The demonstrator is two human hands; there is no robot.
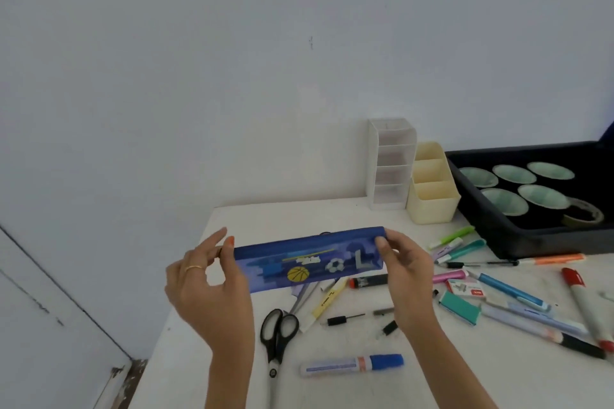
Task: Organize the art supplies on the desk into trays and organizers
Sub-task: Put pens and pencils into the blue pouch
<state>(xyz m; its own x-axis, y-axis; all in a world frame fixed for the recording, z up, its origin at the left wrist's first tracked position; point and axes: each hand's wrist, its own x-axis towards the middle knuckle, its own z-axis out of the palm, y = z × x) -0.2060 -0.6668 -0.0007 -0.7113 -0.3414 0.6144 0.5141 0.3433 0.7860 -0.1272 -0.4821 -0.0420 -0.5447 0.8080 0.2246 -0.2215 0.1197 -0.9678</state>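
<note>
1. Pencil case (309, 259), blue with a basketball and a football printed on it, is held level in the air over the near-left part of the white desk (186, 359).
2. The left hand (209, 279) pinches the case's left end between thumb and fingertips, with the index finger raised; a ring sits on one finger.
3. The right hand (403, 276) grips the right end, thumb pressed on the front face and fingers curled behind.
4. On the desk below the case lie black-handled scissors (277, 332), blades pointing near, a yellow highlighter (327, 304) and, nearer, a blue-capped marker (352, 365).
5. To the right is a loose scatter of pens and highlighters, with a small staple box (463, 287) among them and a red-capped marker (584, 302) at the right edge.
6. At the far side stand a white organizer (392, 163) and, just beside it on the right, a cream organizer (432, 189).
7. Right of these, a black tray (518, 236) holds pale green cups (513, 174) and a tape roll (584, 212).
</note>
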